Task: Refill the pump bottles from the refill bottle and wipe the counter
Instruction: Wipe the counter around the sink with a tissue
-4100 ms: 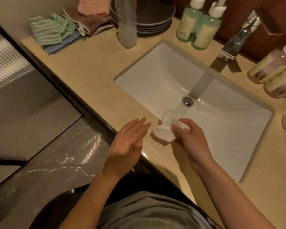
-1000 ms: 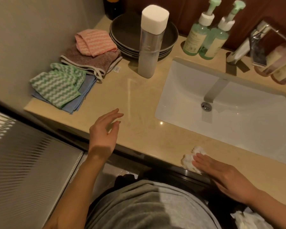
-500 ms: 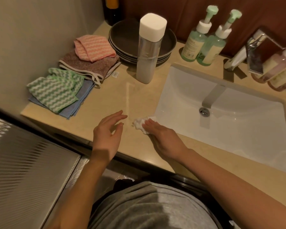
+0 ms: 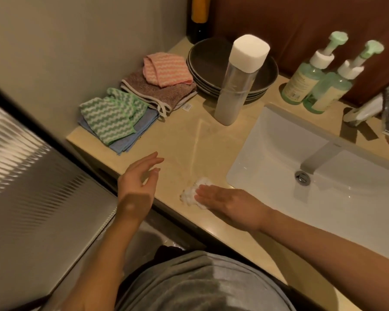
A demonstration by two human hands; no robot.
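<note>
Nearest the camera, I see the right hand (image 4: 230,206) laid flat, fingers (image 4: 208,191) straight, pressing a white paper wad (image 4: 190,195) onto the worktop (image 4: 184,142) near its front edge, left of the sink (image 4: 276,151). The left hand (image 4: 136,187) hovers just beside the wad, fingers loosely spread, holding nothing. Farther back I note folded cloths (image 4: 112,122) by the wall, a tall white-capped refill bottle (image 4: 235,93) upright before stacked dark plates (image 4: 203,61), and two green pump bottles (image 4: 301,86) side by side behind the sink.
</note>
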